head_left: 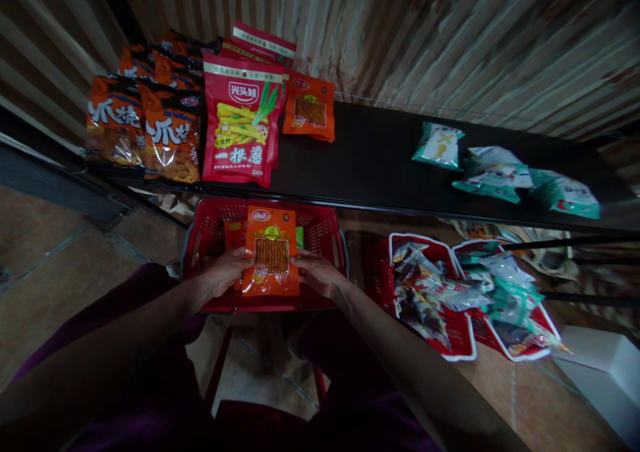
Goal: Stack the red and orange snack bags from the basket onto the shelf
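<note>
Between my two hands is an orange snack packet (271, 232) with a clear window showing brown sticks. My left hand (231, 265) grips its left edge, and my right hand (316, 272) grips its right edge. The packet is held face up above a red plastic basket (330, 232) in front of my legs. Other packets lie in that basket, mostly hidden behind the held one; a bit of green shows at the right. A similar orange packet (309, 107) stands on the black shelf (360, 165) beyond the basket.
Left on the shelf stand orange-and-black snack bags (170, 132) and red snack bags (243, 122). Several green-and-white bags (493, 172) lie at its right. Two red baskets with white rims, one of them a filled basket (460, 345), sit on the floor near a white box (595, 365).
</note>
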{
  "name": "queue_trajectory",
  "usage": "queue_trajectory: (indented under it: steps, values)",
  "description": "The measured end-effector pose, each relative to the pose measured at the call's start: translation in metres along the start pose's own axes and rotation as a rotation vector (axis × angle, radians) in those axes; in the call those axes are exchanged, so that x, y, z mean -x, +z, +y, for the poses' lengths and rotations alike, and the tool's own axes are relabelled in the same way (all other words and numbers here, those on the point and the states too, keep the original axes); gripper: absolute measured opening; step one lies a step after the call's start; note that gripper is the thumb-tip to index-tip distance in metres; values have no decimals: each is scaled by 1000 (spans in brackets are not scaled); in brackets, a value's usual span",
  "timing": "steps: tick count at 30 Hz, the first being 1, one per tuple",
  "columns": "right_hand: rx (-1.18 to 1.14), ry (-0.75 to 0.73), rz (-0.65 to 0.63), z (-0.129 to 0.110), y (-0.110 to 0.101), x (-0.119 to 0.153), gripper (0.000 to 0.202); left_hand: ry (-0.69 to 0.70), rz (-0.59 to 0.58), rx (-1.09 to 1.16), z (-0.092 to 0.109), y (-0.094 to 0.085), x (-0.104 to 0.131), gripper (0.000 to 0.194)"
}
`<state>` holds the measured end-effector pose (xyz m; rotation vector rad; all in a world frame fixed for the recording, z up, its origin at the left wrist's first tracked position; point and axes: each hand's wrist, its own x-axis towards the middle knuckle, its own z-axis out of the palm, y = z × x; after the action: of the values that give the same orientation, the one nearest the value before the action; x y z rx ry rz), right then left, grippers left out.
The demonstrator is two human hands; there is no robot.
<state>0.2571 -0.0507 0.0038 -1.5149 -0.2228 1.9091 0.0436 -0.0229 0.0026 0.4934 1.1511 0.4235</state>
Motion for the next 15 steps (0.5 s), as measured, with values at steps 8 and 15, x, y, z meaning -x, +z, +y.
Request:
queue_trajectory:
  steps: [8,15]
  values:
    - [145,62,-102,9,0,4,31,-7,118,25,10,2,2,35]
    - [78,57,-159,4,0,3,36,-14,138,52,5,-2,-4,30]
